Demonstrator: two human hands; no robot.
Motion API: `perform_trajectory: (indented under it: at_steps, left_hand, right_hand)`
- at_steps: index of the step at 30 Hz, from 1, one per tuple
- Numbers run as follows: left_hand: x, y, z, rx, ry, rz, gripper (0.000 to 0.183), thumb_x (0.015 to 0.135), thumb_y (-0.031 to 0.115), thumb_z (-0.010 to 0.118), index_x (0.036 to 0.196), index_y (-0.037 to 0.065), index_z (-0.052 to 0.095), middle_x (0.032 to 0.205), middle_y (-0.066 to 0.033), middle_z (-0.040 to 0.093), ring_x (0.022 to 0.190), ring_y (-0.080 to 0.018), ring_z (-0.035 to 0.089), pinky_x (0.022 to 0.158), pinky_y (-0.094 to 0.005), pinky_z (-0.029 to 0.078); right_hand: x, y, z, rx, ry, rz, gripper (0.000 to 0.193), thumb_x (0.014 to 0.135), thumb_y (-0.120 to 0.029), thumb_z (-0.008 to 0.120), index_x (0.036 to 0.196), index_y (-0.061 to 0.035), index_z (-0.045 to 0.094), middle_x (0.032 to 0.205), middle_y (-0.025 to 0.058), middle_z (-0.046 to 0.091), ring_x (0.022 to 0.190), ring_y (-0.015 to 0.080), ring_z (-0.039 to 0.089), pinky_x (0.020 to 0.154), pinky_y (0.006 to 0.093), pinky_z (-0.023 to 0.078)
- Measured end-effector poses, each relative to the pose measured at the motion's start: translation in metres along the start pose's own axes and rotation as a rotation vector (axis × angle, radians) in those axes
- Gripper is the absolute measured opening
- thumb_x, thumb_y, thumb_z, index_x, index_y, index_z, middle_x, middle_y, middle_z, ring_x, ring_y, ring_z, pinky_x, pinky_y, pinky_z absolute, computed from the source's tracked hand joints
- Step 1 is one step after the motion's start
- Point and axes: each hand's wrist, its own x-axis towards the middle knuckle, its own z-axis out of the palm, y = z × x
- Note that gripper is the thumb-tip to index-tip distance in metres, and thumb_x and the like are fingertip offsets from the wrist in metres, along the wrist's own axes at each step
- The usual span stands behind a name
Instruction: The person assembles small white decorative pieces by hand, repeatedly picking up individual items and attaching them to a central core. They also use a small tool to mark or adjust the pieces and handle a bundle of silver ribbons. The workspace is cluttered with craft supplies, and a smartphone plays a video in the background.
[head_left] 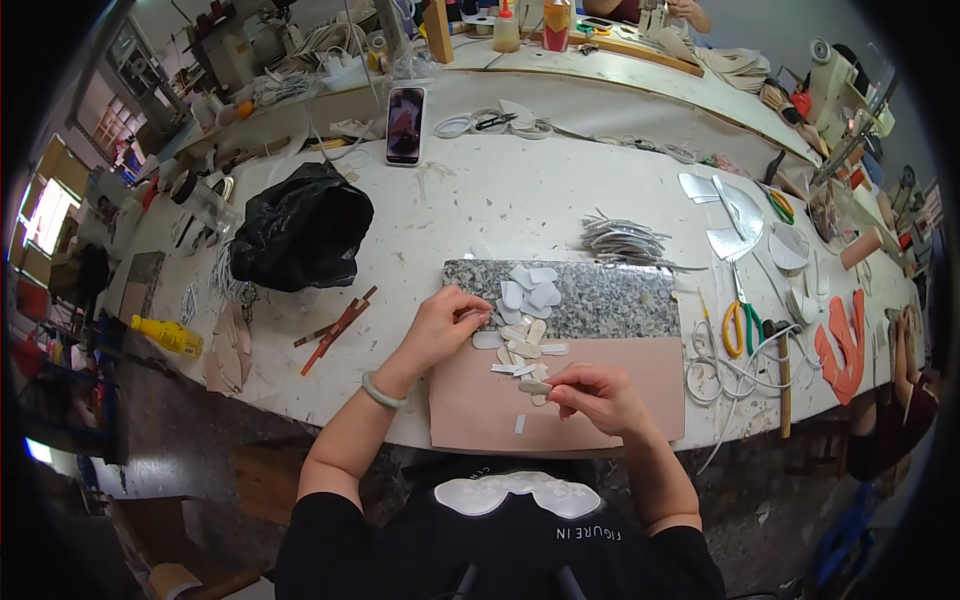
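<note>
My right hand (602, 398) pinches a small oval beige piece (534, 386) between thumb and fingers, above a pinkish-tan sheet (630, 395). My left hand (442, 328), a pale bangle on its wrist, has its fingertips pressed together beside the piles; whatever they hold is too small to make out. Just right of it, rounded white pieces (541, 293) lie heaped on a speckled grey stone slab (620, 300). Below them, beige rounded pieces (522, 338) overlap on the sheet's upper edge. A small white strip (520, 424) lies alone near the sheet's front.
A black plastic bag (300, 230) stands at the left, near brown and red strips (340, 330). Silvery strips (625, 238) are heaped behind the slab. Scissors (741, 325), a hammer (782, 385) and white cord (705, 375) lie at the right. A phone (405, 126) stands at the back.
</note>
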Motion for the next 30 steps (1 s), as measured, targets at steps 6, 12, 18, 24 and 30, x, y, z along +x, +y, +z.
perform_trajectory:
  at_steps: [6, 12, 18, 24, 30]
  left_hand:
    - [-0.033, 0.032, 0.001, -0.946, -0.044, -0.347, 0.026, 0.091, 0.01, 0.062, 0.116, 0.002, 0.06, 0.096, -0.009, 0.065, 0.08, -0.0174, 0.067, 0.059, -0.022, 0.053]
    - [-0.052, 0.044, 0.015, -1.046, -0.053, -0.392, 0.028, 0.091, 0.01, 0.06, 0.117, -0.002, 0.058, 0.095, -0.0117, 0.067, 0.089, -0.023, 0.069, 0.067, -0.0251, 0.058]
    - [-0.052, 0.053, 0.021, -1.069, -0.088, -0.41, 0.027, 0.091, 0.005, 0.057, 0.116, -0.006, 0.057, 0.104, -0.0165, 0.065, 0.1, -0.0293, 0.066, 0.082, -0.0308, 0.058]
    - [-0.058, 0.051, 0.021, -1.114, -0.251, -0.434, 0.034, 0.098, 0.018, 0.047, 0.12, -0.007, 0.055, 0.112, -0.0164, 0.063, 0.104, -0.0233, 0.063, 0.091, -0.0348, 0.053]
    - [-0.059, 0.056, 0.019, -1.033, -0.289, -0.418, 0.033, 0.096, 0.014, 0.052, 0.122, -0.006, 0.055, 0.114, -0.0163, 0.062, 0.104, -0.0218, 0.063, 0.091, -0.0334, 0.053]
  right_hand:
    - [0.007, -0.002, 0.001, -0.005, -0.12, -0.009, 0.012, 0.091, -0.004, 0.059, 0.101, 0.0001, 0.065, 0.085, 0.0048, 0.062, 0.076, 0.0104, 0.063, 0.068, 0.0231, 0.05]
    - [0.01, -0.007, -0.001, -0.271, -0.009, -0.141, 0.015, 0.089, -0.005, 0.062, 0.103, -0.0063, 0.067, 0.089, 0.0033, 0.056, 0.077, 0.0096, 0.055, 0.064, 0.0236, 0.045]
    - [0.007, -0.012, 0.002, -0.204, -0.055, -0.1, 0.019, 0.084, -0.009, 0.07, 0.103, -0.0055, 0.068, 0.085, 0.0023, 0.059, 0.068, 0.0075, 0.055, 0.056, 0.0211, 0.043]
    - [0.01, -0.018, 0.005, -0.084, -0.032, 0.111, 0.017, 0.083, -0.013, 0.073, 0.094, -0.0007, 0.068, 0.073, 0.0023, 0.065, 0.062, 0.0071, 0.058, 0.052, 0.022, 0.046]
    - [0.015, -0.017, 0.006, -0.123, 0.0, 0.102, 0.015, 0.082, -0.012, 0.073, 0.088, 0.0009, 0.067, 0.072, 0.0044, 0.066, 0.062, 0.0082, 0.06, 0.055, 0.0232, 0.049]
